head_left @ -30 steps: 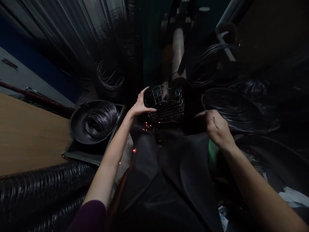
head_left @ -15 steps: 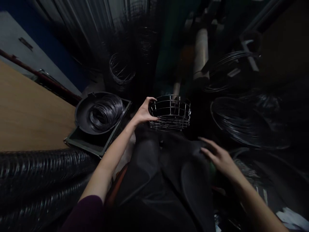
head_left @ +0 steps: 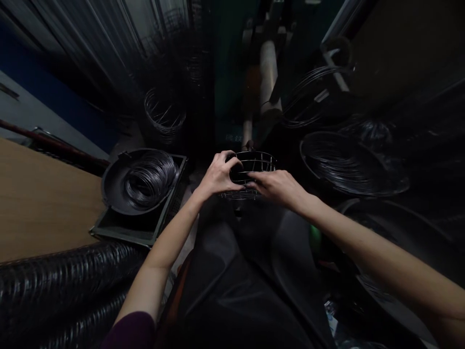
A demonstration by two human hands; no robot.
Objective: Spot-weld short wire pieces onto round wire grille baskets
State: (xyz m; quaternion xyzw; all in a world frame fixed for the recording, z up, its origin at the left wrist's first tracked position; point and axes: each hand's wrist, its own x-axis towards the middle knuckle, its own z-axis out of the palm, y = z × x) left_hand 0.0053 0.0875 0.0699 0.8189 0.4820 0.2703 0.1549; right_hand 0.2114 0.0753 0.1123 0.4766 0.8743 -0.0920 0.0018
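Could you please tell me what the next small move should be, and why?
I'd probably steady the wire basket with the left hand and right hand together: both are right at it, and its far rim appears close to the metal rod; whether they touch is unclear.

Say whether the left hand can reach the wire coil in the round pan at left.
Probably yes, once the left hand leaves the wire basket: nothing visible covers the wire coil in the open round pan.

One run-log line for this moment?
left hand: curled at wire basket, left side | right hand: at wire basket, near side | wire coil: in round pan, left
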